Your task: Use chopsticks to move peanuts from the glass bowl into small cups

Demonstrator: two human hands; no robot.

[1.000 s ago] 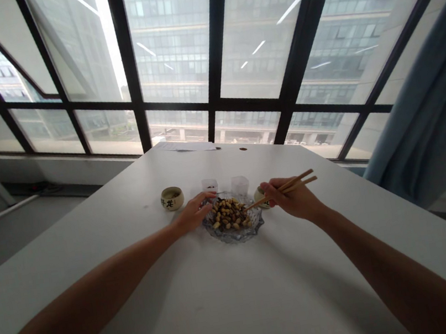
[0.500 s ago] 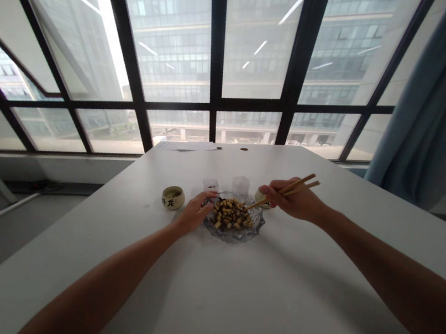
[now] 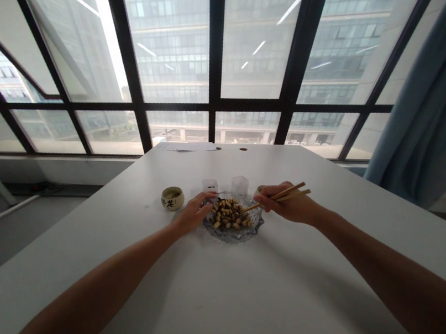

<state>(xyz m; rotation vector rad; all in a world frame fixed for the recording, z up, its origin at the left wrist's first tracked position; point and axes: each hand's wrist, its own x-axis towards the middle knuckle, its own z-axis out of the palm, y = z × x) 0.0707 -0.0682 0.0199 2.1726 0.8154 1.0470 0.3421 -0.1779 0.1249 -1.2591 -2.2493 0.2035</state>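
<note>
On the white table stands a clear glass bowl (image 3: 237, 237) with a wavy rim, holding a heap of peanuts (image 3: 228, 213) mixed with darker pieces. My left hand (image 3: 194, 213) grips the bowl's left rim, fingers on the far side and thumb nearer me. A pair of wooden chopsticks (image 3: 250, 207) is held in my right hand (image 3: 289, 204), at the bowl's right. Their tips reach into the right part of the heap; whether they pinch a piece is too small to tell.
Left of the bowl sits a small cream cup (image 3: 172, 199) with dark characters. Two clear plastic cups (image 3: 209, 184) stand behind the bowl. Another small cup (image 3: 260, 189) is mostly hidden by my right hand. Papers (image 3: 190, 146) lie at the table's far edge, before large windows.
My right hand has moved slightly left and lower with the chopsticks, whose tips are further into the heap. My left hand stays on the bowl's rim.
</note>
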